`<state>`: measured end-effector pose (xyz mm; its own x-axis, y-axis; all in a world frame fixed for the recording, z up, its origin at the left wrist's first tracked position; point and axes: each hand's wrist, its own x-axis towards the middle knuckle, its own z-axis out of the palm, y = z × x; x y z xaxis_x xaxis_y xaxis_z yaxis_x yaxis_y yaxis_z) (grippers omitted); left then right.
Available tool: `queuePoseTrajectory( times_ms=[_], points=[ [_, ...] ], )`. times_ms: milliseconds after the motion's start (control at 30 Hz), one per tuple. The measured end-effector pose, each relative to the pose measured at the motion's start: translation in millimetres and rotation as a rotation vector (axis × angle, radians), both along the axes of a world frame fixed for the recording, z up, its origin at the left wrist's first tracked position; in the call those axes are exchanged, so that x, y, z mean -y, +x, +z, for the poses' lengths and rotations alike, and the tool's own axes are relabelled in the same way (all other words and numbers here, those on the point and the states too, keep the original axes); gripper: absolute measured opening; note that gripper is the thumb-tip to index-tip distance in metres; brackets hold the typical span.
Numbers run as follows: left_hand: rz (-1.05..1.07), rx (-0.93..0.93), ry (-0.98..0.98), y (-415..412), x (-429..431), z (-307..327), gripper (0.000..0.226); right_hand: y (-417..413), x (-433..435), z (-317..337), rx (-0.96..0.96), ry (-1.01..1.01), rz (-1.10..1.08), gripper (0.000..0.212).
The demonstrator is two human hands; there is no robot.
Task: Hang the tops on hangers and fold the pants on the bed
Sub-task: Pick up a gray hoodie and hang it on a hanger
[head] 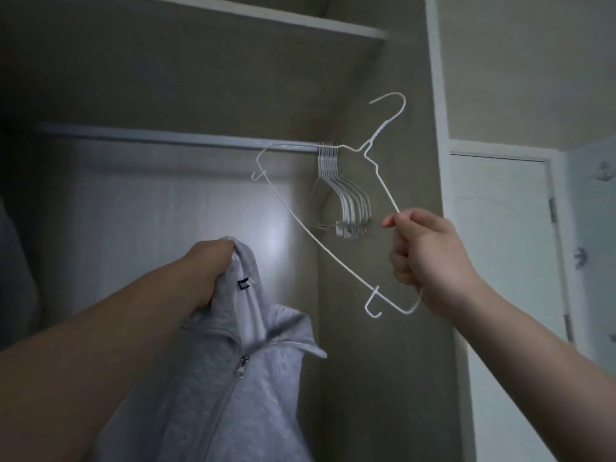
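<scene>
Here the grey zip top is gripped at its collar by the left hand, while a white wire hanger is clenched in the right hand, tilted for threading.

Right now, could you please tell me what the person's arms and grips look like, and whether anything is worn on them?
The left forearm and right forearm are bare to the frame edge, with no sleeves in view. The left grip and right grip are ungloved hands; no ring, watch or bracelet shows.
</scene>
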<state>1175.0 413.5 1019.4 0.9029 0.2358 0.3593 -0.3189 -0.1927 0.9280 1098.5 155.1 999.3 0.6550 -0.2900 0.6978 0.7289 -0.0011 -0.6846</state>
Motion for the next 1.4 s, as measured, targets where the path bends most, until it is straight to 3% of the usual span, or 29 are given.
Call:
queuePoseTrajectory(
  times_ms=[433,533,667,867,1000,1133,1400],
  points=[
    [0.072,-0.110,0.102,-86.6,87.7,-49.1,0.051,-129.7,122.6,-103.1,0.089,0.244,0.173,0.023],
    [0.082,-0.085,0.156,-116.8,109.8,-58.3,0.046,-141.8,156.1,-111.8,-0.053,0.174,0.166,0.010],
    [0.115,-0.066,0.209,-154.0,136.5,-80.6,0.037,-152.2,194.2,-116.1,-0.235,0.031,0.174,0.024],
    [0.165,-0.071,0.396,-205.0,169.2,-129.0,0.031,-211.9,237.8,-185.9,-0.161,-0.128,0.315,0.029],
    [0.176,-0.108,0.609,-233.1,188.6,-152.8,0.042,-261.4,254.0,-225.6,-0.196,-0.213,0.326,0.059],
    [0.068,-0.098,0.712,-257.7,214.0,-181.8,0.042,-295.7,257.2,-253.9,-0.193,-0.307,0.256,0.035],
    [-0.079,-0.114,0.934,-306.9,245.6,-214.5,0.050,-340.4,275.7,-282.4,-0.247,-0.402,0.138,0.018]
  ],
)
